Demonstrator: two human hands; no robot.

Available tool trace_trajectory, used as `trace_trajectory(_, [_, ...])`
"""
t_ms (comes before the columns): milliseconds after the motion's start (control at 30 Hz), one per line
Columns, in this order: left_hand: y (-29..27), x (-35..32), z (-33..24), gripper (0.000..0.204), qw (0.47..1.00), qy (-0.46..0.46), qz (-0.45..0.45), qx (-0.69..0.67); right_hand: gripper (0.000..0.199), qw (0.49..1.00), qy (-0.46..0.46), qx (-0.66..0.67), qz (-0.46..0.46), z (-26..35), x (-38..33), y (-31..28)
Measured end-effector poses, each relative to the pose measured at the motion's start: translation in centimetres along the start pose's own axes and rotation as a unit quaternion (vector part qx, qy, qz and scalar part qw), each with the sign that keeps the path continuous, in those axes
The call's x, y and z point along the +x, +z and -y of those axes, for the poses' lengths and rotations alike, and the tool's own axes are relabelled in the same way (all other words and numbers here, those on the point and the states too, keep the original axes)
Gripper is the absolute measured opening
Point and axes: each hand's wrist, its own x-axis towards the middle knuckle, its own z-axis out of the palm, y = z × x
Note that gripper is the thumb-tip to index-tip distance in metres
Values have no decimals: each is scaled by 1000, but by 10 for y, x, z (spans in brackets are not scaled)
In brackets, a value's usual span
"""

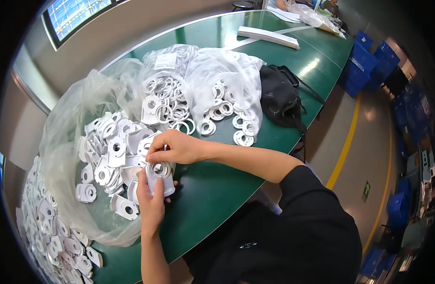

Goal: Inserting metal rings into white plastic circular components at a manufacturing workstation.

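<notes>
My left hand (152,201) grips a white plastic bracket (166,185) with a flat lower end and a round hole at the top. A white ring (159,169) sits around that hole. Above it is my right hand (178,147), its thumb and fingers pinched together at the ring's upper edge; whatever is between the fingertips is hidden. Beyond and to the left lies a heap of similar white brackets (116,147) on an opened clear plastic bag (66,128). Thin white rings (180,111) spill out just past my right hand.
Rounder white discs (225,108) lie in and before a translucent bag (222,66). A black bag (280,97) rests by the green table's (212,189) right edge. More brackets (61,241) pile up at lower left. A long white bar (268,37) lies far back; blue crates (362,66) stand on the floor.
</notes>
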Motion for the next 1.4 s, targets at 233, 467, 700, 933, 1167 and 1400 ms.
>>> trace_trajectory(233, [-2,-1,-2,26,998,-19,-56,15,18,996,-16,40,76,-3,-2,2])
trace_trajectory(467, [-21,7,23,31,989,53,-75,113,17,988,-92,-117,42,-2,-4,17])
trace_trajectory(700, [0,4,12,25,986,59,-131,-84,21,991,-14,99,-89,-11,-3,26])
trace_trajectory(933, [-13,4,15,27,989,43,-91,-112,17,998,-37,44,-9,3,-6,19])
trace_trajectory(1167, [-5,4,4,27,996,44,-69,27,15,996,-63,-16,67,-4,-3,11])
trace_trajectory(1400, [-5,2,3,24,982,65,-102,144,14,997,-39,-19,66,-4,-6,14])
